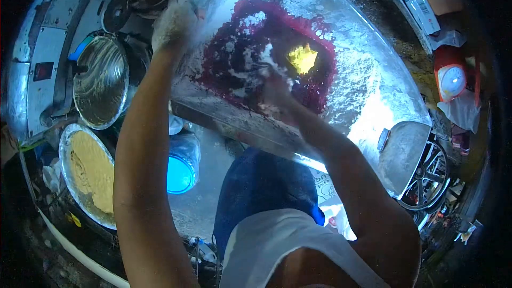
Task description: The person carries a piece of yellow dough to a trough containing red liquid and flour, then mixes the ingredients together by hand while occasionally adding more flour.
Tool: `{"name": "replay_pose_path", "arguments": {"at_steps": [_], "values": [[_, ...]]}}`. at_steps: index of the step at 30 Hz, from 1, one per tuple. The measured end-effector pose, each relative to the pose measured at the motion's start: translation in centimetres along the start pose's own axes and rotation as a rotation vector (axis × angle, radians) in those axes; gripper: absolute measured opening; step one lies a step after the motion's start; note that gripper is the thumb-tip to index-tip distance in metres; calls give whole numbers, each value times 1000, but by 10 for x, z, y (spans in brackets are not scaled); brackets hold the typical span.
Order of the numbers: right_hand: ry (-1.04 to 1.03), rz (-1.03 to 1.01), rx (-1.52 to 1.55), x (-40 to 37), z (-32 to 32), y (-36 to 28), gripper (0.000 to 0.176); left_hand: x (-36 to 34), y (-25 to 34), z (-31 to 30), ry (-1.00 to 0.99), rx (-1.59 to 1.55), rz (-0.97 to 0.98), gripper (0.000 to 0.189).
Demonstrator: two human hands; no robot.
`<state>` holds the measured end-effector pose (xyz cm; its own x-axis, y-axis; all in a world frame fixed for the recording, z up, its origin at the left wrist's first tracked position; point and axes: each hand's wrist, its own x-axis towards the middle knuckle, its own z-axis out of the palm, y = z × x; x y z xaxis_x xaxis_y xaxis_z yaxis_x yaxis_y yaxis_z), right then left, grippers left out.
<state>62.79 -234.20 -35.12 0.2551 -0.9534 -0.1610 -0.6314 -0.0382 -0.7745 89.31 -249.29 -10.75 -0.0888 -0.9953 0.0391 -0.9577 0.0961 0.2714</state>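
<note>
A large shiny metal tray [368, 101] lies in front of me, dusted with white powder. In its middle spreads a dark red mass [234, 53] with a yellow lump [302, 57] on it. My right hand [277, 92], coated in white, presses into the red mass just left of the yellow lump. My left hand [175, 21], also floury, grips the tray's left rim at the far corner.
A shiny empty metal bowl [100, 81] and a pan of yellow batter [92, 173] stand at the left. A blue-lit container [180, 173] sits below the tray. A red scale [452, 79] is at the right, a metal scoop [402, 152] lower right.
</note>
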Motion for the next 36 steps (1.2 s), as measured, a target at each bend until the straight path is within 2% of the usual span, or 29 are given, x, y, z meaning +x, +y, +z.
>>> {"name": "replay_pose_path", "arguments": {"at_steps": [1,3,4,5,6,7,8,9,11,13,15,16,17,19,21,22,24,25,28,29,31,32,34,35,36], "values": [[-170,134,-898,-1,-25,8,55,-1,-1,3,-6,-2,-2,42],[-184,219,-832,43,-15,59,46,1,-2,5,22,14,1,42],[-324,240,-879,70,-6,86,38,1,-2,4,28,17,-1,42],[-317,235,-877,79,8,73,38,1,0,1,20,37,-4,42],[-110,194,-735,86,32,47,41,0,2,-1,7,54,-4,42],[-25,-217,-1323,75,53,79,36,0,2,-1,7,54,7,42],[341,-568,-1918,65,76,116,33,1,2,-2,-9,49,-11,41],[186,-427,-1557,55,81,87,33,1,3,-2,-26,38,-27,41],[29,-178,-1052,13,51,53,35,3,5,-2,-13,2,-30,41],[-55,7,-783,-8,14,40,37,0,5,-5,-38,-35,-43,42],[-66,179,-675,7,-21,39,40,1,5,-3,-27,-22,-50,42],[14,53,-678,30,-11,88,40,0,4,-1,-9,-7,-52,41],[-4,103,-606,61,-11,87,32,0,4,-1,-10,1,-58,41],[-20,150,-520,110,20,77,30,-1,4,-2,7,13,-29,39],[-9,-5,-374,121,73,98,28,-5,4,-4,-30,-13,-20,38],[8,-83,-316,125,76,104,27,-2,6,-7,-45,-48,-15,37],[94,442,416,61,49,23,36,0,10,-6,-24,-54,-35,38],[115,446,405,58,34,25,36,-2,10,-7,-7,-41,-36,38],[-11,343,-271,42,21,76,36,1,12,-10,-26,-14,-47,39],[-66,304,-484,35,13,68,37,2,11,-9,-33,10,-49,39],[-136,315,-661,26,-18,41,29,0,4,-3,-24,18,-12,37],[-137,412,-325,54,-11,43,28,-2,3,-2,-27,24,-18,37],[-121,375,-431,77,4,29,31,-2,4,-4,17,28,-5,36],[-185,322,-344,75,9,18,30,-1,3,-5,-5,0,-12,36],[-245,159,-404,68,20,15,23,0,3,-7,-1,-1,0,36]]}}
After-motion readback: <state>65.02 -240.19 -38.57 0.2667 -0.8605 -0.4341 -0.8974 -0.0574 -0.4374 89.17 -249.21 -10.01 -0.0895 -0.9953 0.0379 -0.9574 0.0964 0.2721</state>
